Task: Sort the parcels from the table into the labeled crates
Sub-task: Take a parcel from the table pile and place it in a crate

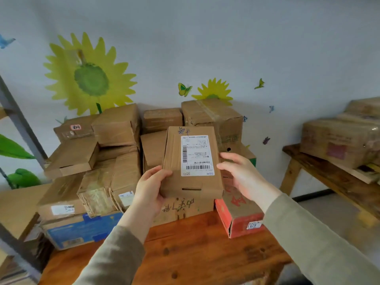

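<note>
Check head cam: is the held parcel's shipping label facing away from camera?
No, the white label on the parcel gripped by the left hand faces the camera.

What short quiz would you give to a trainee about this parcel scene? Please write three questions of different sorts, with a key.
1. True or false: the held parcel carries a white label with barcodes.
2. Where does the left hand grip this parcel? A) its lower left corner; B) its top edge; C) on the label.
3. Short answer: what colour are the sides of the box that stands on the table below the right hand?
Key: 1 true; 2 A; 3 red.
</note>
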The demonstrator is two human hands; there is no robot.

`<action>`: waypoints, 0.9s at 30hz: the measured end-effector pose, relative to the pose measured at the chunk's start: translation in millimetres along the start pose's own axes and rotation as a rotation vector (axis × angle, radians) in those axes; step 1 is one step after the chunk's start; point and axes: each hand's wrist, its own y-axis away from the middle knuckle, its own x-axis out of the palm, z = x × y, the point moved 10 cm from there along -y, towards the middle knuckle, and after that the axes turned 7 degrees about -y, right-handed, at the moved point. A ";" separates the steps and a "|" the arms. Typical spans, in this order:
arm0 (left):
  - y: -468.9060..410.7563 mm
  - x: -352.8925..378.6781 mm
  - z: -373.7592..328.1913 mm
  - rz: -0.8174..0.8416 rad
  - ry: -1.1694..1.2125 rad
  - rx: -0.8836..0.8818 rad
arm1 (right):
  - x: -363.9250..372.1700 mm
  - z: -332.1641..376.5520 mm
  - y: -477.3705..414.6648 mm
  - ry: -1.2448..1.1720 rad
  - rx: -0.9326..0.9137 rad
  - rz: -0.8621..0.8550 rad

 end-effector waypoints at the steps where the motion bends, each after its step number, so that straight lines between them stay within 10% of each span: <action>1: -1.2 3.8 2.7 0.017 -0.008 -0.007 | -5.9 -3.0 3.5 -0.001 0.007 -0.027; 27: 165.7 306.7 251.8 0.794 -0.484 -0.374 | -345.7 -74.7 297.1 -0.229 0.043 -0.951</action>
